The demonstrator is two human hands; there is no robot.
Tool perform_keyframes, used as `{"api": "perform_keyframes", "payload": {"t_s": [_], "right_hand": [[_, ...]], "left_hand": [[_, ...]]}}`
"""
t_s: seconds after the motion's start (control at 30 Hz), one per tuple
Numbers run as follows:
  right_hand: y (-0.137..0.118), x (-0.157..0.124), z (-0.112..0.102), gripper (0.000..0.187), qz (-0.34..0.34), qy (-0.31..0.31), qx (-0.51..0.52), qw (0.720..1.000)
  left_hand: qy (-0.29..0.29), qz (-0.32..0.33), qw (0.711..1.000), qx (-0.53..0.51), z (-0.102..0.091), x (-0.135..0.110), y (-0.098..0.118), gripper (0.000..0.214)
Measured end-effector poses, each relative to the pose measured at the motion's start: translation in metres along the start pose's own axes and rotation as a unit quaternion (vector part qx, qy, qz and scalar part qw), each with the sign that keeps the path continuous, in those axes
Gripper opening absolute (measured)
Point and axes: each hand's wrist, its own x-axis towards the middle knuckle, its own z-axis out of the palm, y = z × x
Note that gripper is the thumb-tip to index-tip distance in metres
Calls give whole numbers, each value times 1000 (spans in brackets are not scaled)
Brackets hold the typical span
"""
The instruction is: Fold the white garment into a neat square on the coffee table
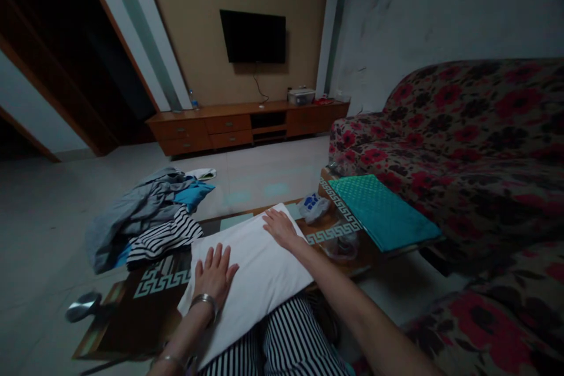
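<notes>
A folded white garment point(253, 273) lies on the low dark table point(150, 305) in front of me. My left hand point(214, 276) rests flat on its near left part, fingers together and stretched out, with a metal bangle at the wrist. My right hand point(281, 228) lies flat on the garment's far right edge, fingers extended. Neither hand grips anything. My striped trousers point(286, 343) show below the garment.
A pile of grey, blue and striped clothes point(150, 214) sits at the table's far left. A teal mat point(383, 211) and a plastic bag point(314, 207) lie to the right. A floral sofa point(476, 147) stands at right; a TV cabinet point(247, 126) lines the far wall.
</notes>
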Motion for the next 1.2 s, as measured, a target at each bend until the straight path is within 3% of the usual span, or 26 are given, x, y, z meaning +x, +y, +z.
{"api": "perform_keyframes", "payload": {"t_s": [0.1, 0.2, 0.3, 0.4, 0.5, 0.67, 0.83, 0.97, 1.1, 1.2], "right_hand": [[27, 15, -7, 34, 120, 28, -19, 992], [38, 20, -15, 39, 218, 58, -29, 974], [39, 27, -19, 55, 311, 38, -1, 950], [38, 37, -22, 56, 344, -22, 41, 938], [38, 43, -26, 43, 331, -60, 78, 938], [40, 37, -33, 32, 278, -68, 174, 942], [48, 29, -51, 27, 233, -86, 308, 918], [53, 43, -93, 25, 201, -55, 372, 905], [52, 64, -160, 32, 150, 18, 416, 897], [50, 58, -207, 34, 64, 93, 460, 881]], "left_hand": [[29, -36, 999, 8, -6, 0, -8, 45], [33, -125, 991, 19, -15, -5, -28, 50], [-32, -177, 984, 13, -20, -7, -55, 65], [-119, -178, 976, -49, -19, -2, -74, 62], [-157, -197, 959, -131, -19, 3, -81, 47], [-138, -167, 956, -197, -29, 0, -78, 20], [-112, -178, 924, -319, -50, 1, -67, 17], [-89, -158, 871, -457, -82, 31, -58, 28], [26, -120, 833, -539, -131, 78, -56, 43], [118, -79, 822, -552, -164, 105, -61, 48]]}}
